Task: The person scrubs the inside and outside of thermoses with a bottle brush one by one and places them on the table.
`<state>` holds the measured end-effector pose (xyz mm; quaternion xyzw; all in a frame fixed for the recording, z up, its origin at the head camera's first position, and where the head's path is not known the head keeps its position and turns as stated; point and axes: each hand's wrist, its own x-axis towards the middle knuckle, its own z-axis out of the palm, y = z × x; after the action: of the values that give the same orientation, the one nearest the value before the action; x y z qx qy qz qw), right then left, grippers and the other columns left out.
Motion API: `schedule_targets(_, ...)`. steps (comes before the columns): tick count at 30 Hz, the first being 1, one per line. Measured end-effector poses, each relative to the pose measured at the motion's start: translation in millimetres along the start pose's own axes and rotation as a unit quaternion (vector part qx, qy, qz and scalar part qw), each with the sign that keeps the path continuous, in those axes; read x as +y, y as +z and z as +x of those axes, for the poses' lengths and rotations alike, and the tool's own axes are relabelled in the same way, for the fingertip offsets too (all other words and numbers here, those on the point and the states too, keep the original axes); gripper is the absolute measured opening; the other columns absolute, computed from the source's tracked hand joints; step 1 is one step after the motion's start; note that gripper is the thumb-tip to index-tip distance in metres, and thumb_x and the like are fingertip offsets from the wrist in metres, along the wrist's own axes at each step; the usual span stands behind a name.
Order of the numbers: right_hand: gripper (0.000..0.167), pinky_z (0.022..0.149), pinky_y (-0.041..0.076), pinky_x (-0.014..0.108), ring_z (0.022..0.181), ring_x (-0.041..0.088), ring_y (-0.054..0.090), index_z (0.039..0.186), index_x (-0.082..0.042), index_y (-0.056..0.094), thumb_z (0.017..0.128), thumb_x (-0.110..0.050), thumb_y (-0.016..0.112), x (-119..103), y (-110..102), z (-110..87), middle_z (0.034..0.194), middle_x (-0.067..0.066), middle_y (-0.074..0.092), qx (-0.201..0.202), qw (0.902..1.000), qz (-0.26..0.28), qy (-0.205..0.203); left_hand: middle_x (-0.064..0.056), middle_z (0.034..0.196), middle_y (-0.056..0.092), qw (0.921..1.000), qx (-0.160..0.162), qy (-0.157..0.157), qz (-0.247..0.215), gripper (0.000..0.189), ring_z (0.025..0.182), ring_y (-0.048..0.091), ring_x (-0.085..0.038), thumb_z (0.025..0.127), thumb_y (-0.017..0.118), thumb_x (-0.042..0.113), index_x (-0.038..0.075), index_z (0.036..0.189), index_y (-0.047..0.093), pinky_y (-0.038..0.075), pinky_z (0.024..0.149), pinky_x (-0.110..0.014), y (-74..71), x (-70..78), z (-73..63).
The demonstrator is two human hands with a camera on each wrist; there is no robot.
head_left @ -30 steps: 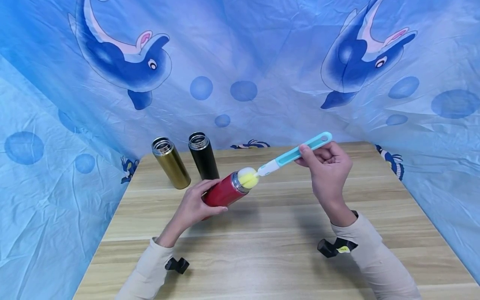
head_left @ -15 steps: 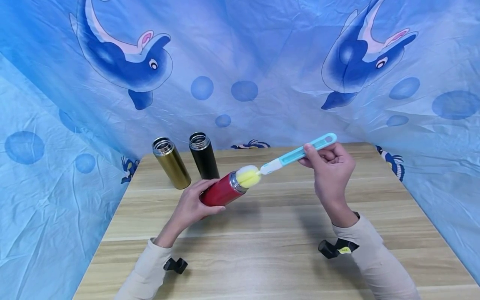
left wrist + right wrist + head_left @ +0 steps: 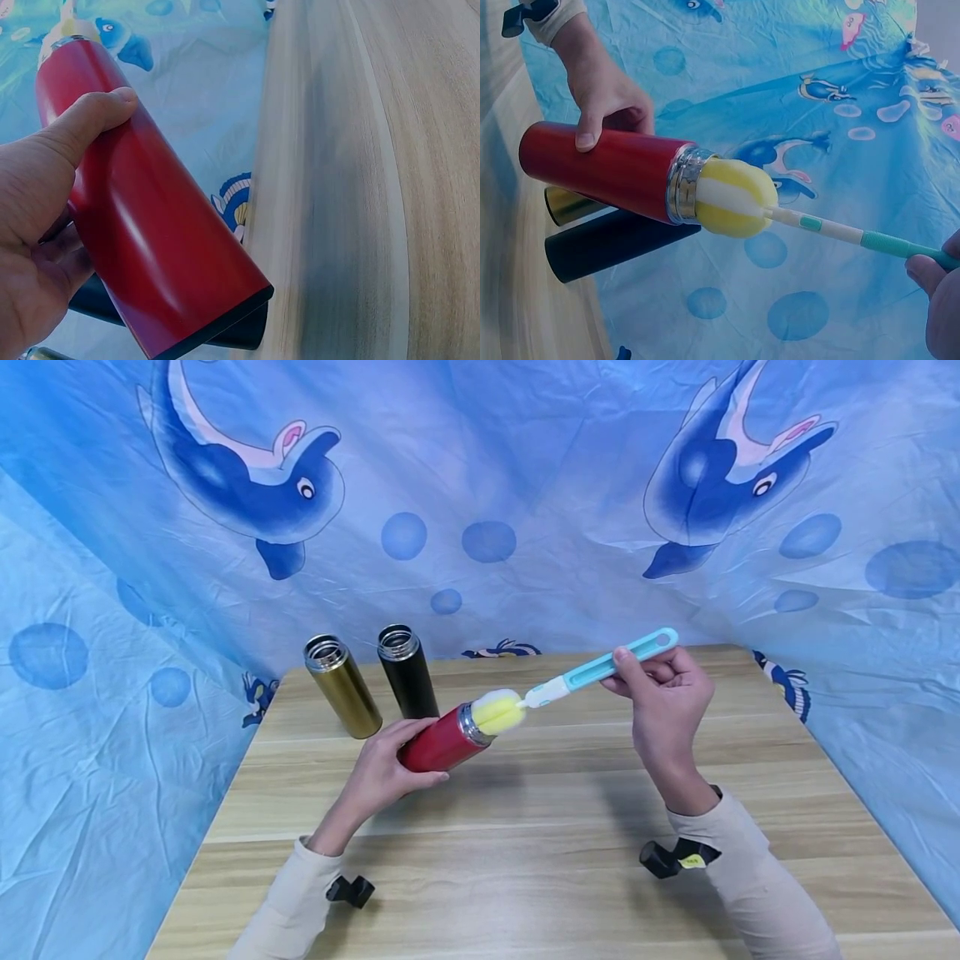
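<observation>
My left hand (image 3: 382, 770) grips a red vacuum flask (image 3: 442, 742) round its body, tilted with its open metal mouth up and to the right. In the left wrist view the flask (image 3: 150, 202) shows its black base, and the thumb lies along its side. My right hand (image 3: 670, 706) pinches the turquoise handle of a bottle brush (image 3: 600, 668). The brush's yellow and white sponge head (image 3: 735, 196) sits partly in the flask's mouth, with a good part of it outside. The right wrist view shows the white neck between sponge and handle.
Behind the left hand, a gold flask (image 3: 345, 689) and a black flask (image 3: 408, 677) stand upright and uncapped on the wooden table (image 3: 510, 877). A blue dolphin-print cloth (image 3: 555, 468) hangs behind and at both sides.
My right hand has drawn the brush slightly to the right, so more of the sponge head shows outside the flask. The left hand and flask have shifted a little left.
</observation>
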<state>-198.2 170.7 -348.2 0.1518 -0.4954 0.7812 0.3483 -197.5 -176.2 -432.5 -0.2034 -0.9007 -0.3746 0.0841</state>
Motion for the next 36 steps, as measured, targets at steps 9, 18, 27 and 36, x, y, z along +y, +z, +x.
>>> schedule_targets(9,0.018,0.063,0.061,0.034,0.07,0.023,0.076,0.093,0.018,0.062,0.086,0.009,0.076,-1.1,-2.2,0.7,0.082,0.021,0.073,0.002,1.0,-0.003,0.001,-0.009,0.137,0.063,1.0,-0.003,-0.005,0.006,0.077,0.12,0.06,-0.031,0.07,0.096,0.025,0.017,0.138,0.063,0.058,0.088,-0.054,0.6,0.3,0.7)
schedule_targets(18,0.016,0.064,0.061,0.034,0.073,0.025,0.076,0.095,0.021,0.059,0.086,0.015,0.071,2.4,-4.7,-1.9,0.084,0.022,0.073,-0.023,0.9993,0.029,0.01,-0.007,0.136,0.063,0.9998,-0.015,-0.009,0.012,0.078,0.117,0.061,-0.029,0.069,0.096,0.03,0.018,0.138,0.063,0.059,0.088,-0.051,-2.3,-3.5,-1.9)
schedule_targets(27,0.012,0.066,0.062,0.034,0.076,0.025,0.076,0.095,0.018,0.059,0.087,0.017,0.068,3.9,-2.3,-0.3,0.085,0.02,0.073,-0.054,0.9967,0.06,0.011,-0.01,0.133,0.066,0.9995,-0.006,0.011,0.03,0.077,0.113,0.063,-0.03,0.068,0.097,0.027,0.015,0.137,0.064,0.059,0.087,-0.051,-6.7,-5.9,-2.1)
schedule_targets(36,0.012,0.068,0.062,0.035,0.078,0.026,0.076,0.095,0.018,0.058,0.087,0.02,0.067,0.4,-3.7,-1.5,0.086,0.021,0.073,-0.063,0.996,0.063,0.008,-0.009,0.131,0.067,0.9992,-0.013,0.02,0.031,0.077,0.11,0.064,-0.028,0.068,0.097,0.032,0.016,0.136,0.065,0.059,0.084,-0.048,-8.1,-8.3,-2.6)
